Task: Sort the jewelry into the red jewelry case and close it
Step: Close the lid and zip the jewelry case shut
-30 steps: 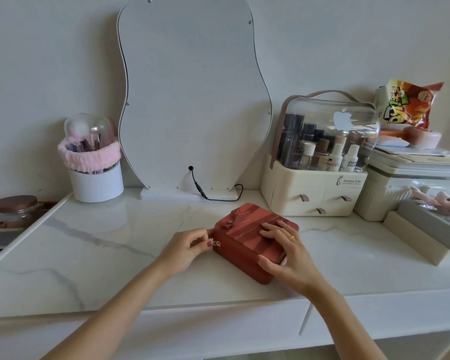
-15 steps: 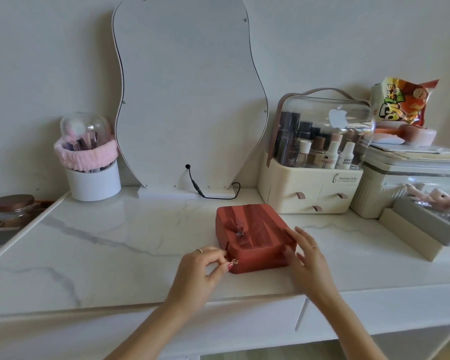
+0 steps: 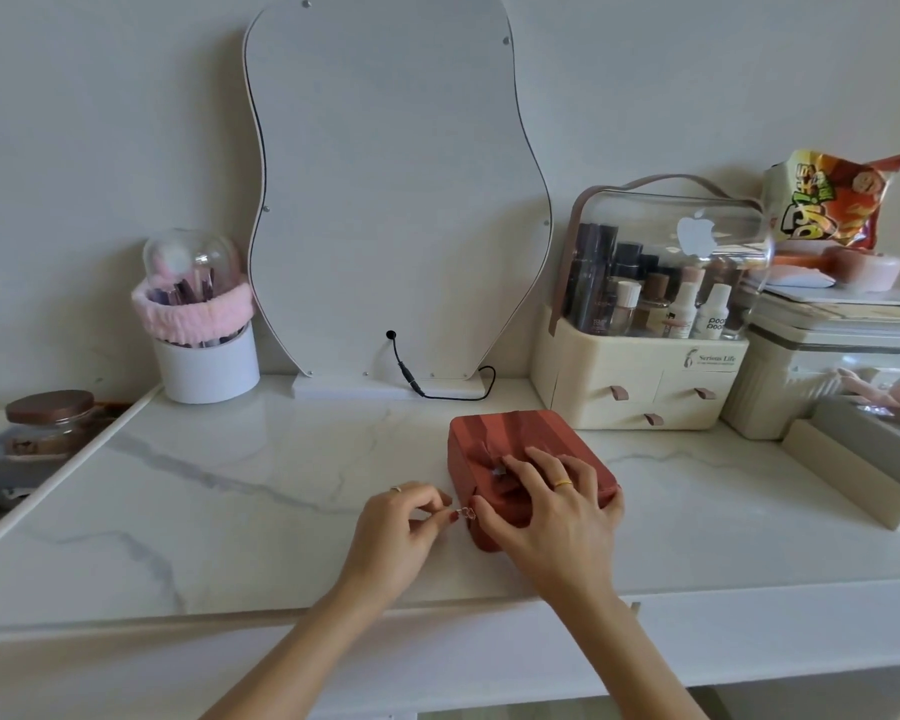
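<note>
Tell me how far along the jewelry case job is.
Nearly done: the red jewelry case lies lid-down, no loose jewelry visible on the marble top. The left hand pinches the zipper pull; the right hand steadies the lid. Left: finish zipping.

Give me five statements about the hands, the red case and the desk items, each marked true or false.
1. The left hand pinches the zipper pull. True.
2. The right hand hangs in the air above the case. False: it rests on the case's lid.
3. The case stands open. False: its lid is down.
4. A black cable lies at the mirror's base. True.
5. The snack bag lies left of the mirror. False: it is at the far right.
</note>
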